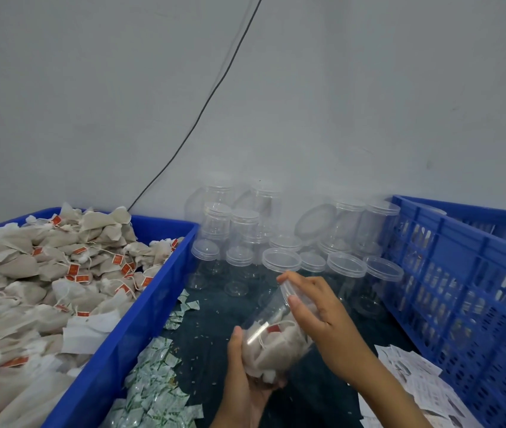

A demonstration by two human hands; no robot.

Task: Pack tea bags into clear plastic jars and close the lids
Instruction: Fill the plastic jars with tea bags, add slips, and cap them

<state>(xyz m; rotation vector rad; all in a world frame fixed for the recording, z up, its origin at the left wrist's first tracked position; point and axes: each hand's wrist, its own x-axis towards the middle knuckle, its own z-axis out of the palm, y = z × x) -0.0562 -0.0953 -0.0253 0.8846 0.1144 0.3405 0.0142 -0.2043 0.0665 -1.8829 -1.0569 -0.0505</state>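
Far L: blue tub (128, 332) heaped w/ loose tea bags (45, 273), white strings and red tags visible. Just beside tub's R wall, small green-printed sachets (153, 384) are scattered on dark work surface (214, 319).

Centre: clear jar (276, 341) is held tilted, mouth pointing up and away, lower half filled w/ tea bags. Left hand (245, 381) is cupped under jar base, thumb curled up along its L side. Right hand (319, 307) is curled over jar's upper end; thumb and fingers are closed around a clear lid (287, 290) at the mouth. Whether lid is fully seated: cannot be told.

Behind hands, approx. centre-R: cluster of empty lidded jars (282, 257) is stood upright, some stacked, a few tipped, against wall.

R: printed paper slips (412, 375) are piled on surface near blue slotted crate (461, 288).

Room: plain grey wall (369, 88); black cable (202, 109) is run diagonally down it to behind tub.
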